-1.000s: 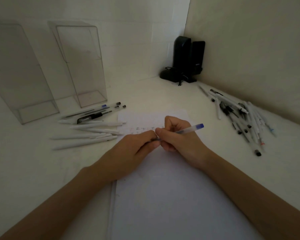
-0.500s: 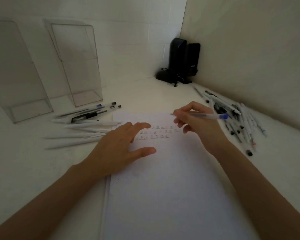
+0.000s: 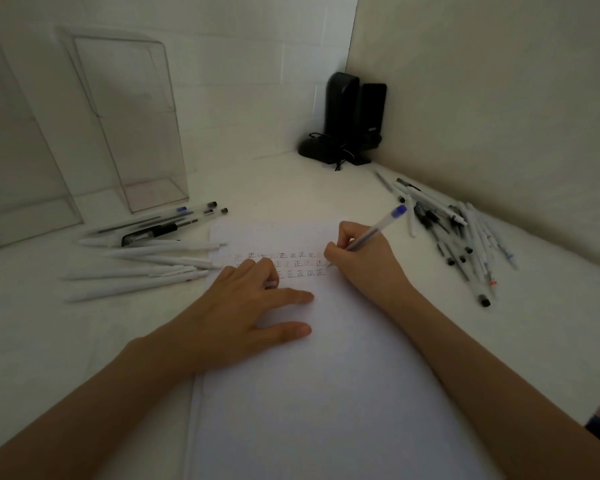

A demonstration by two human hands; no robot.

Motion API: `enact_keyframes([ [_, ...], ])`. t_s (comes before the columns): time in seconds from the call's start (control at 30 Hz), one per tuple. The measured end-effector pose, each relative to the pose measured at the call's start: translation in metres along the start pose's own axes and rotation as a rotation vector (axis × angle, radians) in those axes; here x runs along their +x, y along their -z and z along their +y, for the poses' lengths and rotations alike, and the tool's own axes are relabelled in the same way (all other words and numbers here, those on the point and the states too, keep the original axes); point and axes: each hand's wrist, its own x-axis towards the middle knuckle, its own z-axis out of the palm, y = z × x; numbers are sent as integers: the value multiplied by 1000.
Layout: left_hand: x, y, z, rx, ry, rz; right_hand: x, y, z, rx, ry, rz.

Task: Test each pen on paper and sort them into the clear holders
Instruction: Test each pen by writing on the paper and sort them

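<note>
My right hand [image 3: 361,265] grips a clear pen with a blue end [image 3: 378,227], its tip down on the white paper [image 3: 326,393] at the right end of several rows of small written marks [image 3: 291,265]. My left hand [image 3: 243,306] rests on the paper, thumb and index finger straight. Its other fingers curl over a small pale piece [image 3: 272,283] that looks like the pen's cap. Two clear holders [image 3: 146,188] [image 3: 25,223] stand at the back left. One group of pens [image 3: 146,251] lies in front of them, and a pile of pens [image 3: 458,237] lies at the right.
A black device with a cable [image 3: 350,133] stands in the corner where the two walls meet. The right wall runs close behind the right pen pile. The white table surface [image 3: 274,188] lies between the paper and the holders.
My hands, joined at the pen's tip a second ago, have parted. My left hand has settled on the paper, and my right hand has turned the pen and brought its tip down to the written marks.
</note>
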Motion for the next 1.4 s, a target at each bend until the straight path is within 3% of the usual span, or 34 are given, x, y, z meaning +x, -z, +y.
enact_keyframes([
  [0.53, 1, -1, -2, -14, -10, 33, 0, 1, -1, -37, 3, -22],
  [0.7, 1, -1, 0, -12, -23, 43, -1, 2, 0, 53, -12, 52],
  [0.8, 3, -2, 3, -237, 70, 104, -3, 2, -4, 30, 37, 64],
  [0.97, 7, 0, 2, -351, 160, 190, -20, -2, -31, 90, 240, -178],
  [1.07, 7, 3, 3, -333, 159, 208, -28, -9, -39, 269, 282, -305],
  [1.2, 7, 6, 5, -332, 159, 245, -29, -12, -35, 448, 317, -258],
  [1.4, 7, 8, 8, -317, 121, 247, -31, -15, -34, 404, 295, -235],
])
